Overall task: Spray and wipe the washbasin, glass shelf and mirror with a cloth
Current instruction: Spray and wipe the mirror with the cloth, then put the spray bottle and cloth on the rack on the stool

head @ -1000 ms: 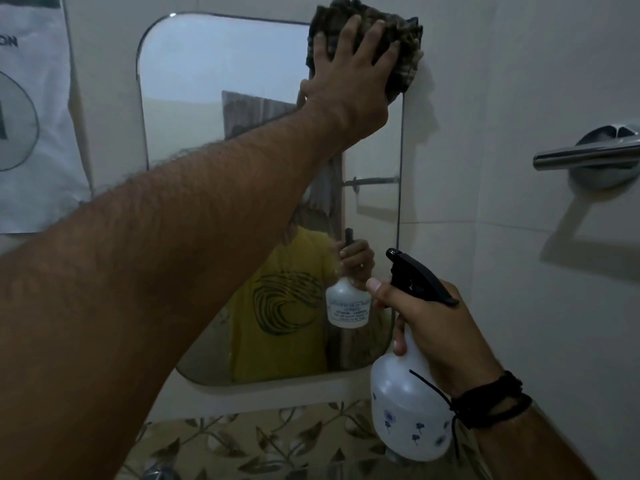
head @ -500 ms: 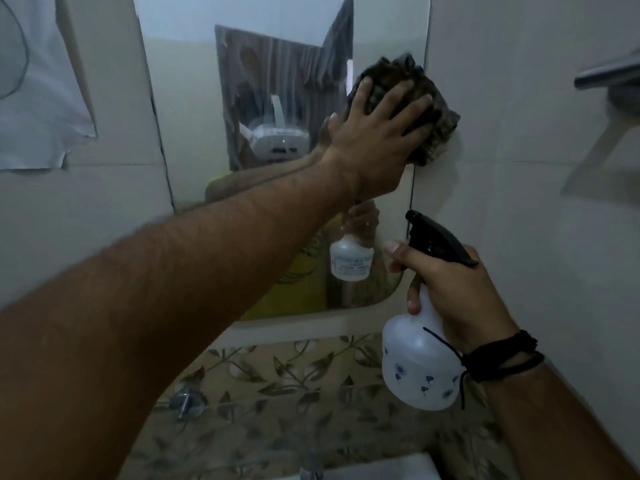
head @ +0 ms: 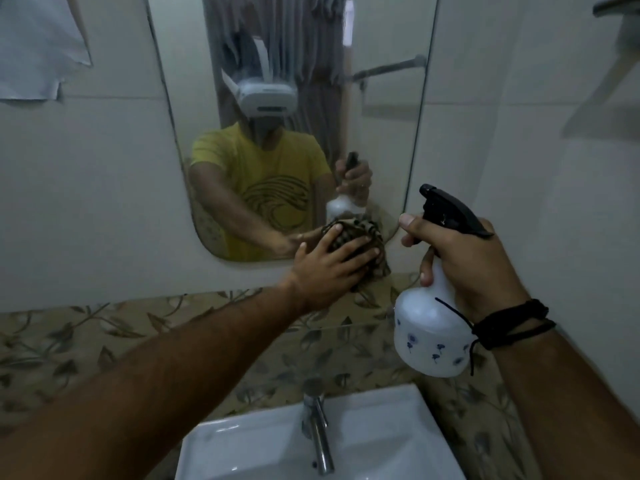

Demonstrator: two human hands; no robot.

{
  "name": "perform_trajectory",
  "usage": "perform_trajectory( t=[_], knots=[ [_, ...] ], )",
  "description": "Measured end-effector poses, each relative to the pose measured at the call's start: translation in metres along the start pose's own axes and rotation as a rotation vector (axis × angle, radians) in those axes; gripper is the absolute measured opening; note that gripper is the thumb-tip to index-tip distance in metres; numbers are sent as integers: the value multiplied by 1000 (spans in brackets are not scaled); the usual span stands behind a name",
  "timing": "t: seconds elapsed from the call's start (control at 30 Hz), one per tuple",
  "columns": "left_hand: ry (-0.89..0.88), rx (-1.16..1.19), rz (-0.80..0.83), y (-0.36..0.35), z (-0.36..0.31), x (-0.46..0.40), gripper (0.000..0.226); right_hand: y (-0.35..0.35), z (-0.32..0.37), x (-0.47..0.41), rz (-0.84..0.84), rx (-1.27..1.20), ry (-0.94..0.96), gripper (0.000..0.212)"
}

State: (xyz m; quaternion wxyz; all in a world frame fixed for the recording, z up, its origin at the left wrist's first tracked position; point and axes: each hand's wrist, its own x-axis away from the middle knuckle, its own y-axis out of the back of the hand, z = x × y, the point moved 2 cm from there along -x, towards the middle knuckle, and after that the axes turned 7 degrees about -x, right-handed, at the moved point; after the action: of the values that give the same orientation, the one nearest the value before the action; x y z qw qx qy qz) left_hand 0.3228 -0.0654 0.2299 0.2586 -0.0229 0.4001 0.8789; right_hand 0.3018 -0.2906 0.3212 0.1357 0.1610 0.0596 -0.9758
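My left hand (head: 329, 268) presses a dark checked cloth (head: 363, 251) flat against the lower right corner of the wall mirror (head: 180, 81). A white spray bottle (head: 429, 337) with a black trigger head and small blue flower prints is gripped by my right hand (head: 464, 268), held upright just right of the mirror, nozzle towards the glass. The thin edge of the glass shelf (head: 346, 326) runs below the mirror. Beneath it lies the white washbasin (head: 381, 438).
A chrome tap (head: 317, 424) rises from the basin's back rim. Leaf-patterned tiles (head: 104, 341) band the wall behind the shelf. A paper sheet (head: 34, 46) hangs top left and a metal rail fitting (head: 620, 8) juts out top right.
My left hand has swept the cloth down the mirror's right edge from the top corner to the bottom corner. The view has tilted down, bringing basin and tap into sight.
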Motion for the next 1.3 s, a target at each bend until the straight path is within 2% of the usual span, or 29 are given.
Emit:
perform_trajectory(
  t=[0.13,0.27,0.4,0.47,0.6,0.7,0.77,0.9,1.03,1.2,1.3],
  knots=[
    [-24,-49,39,0,13,41,48,-18,-19,10,35,51,-29,23],
    [7,-41,18,14,22,76,47,-43,-35,24,93,56,-31,16],
    [132,-49,0,30,32,112,45,-68,-43,42,117,60,-70,30],
    [198,-30,79,36,41,129,49,-81,-46,52,144,61,-77,29],
    [387,7,340,49,60,173,38,-105,-49,72,199,51,-87,33],
    [533,14,446,61,62,209,35,-122,-49,88,252,35,-99,24],
    [605,35,490,66,55,233,36,-133,-50,97,292,32,-96,22],
    [618,46,510,66,30,279,44,-160,-58,112,435,39,-65,34],
    [680,40,540,77,1,313,50,-185,-70,129,589,72,-20,34],
    [767,23,608,92,-42,345,49,-199,-94,164,760,113,42,60],
    [837,39,668,102,-74,366,49,-204,-106,192,885,145,52,59]
  ],
)
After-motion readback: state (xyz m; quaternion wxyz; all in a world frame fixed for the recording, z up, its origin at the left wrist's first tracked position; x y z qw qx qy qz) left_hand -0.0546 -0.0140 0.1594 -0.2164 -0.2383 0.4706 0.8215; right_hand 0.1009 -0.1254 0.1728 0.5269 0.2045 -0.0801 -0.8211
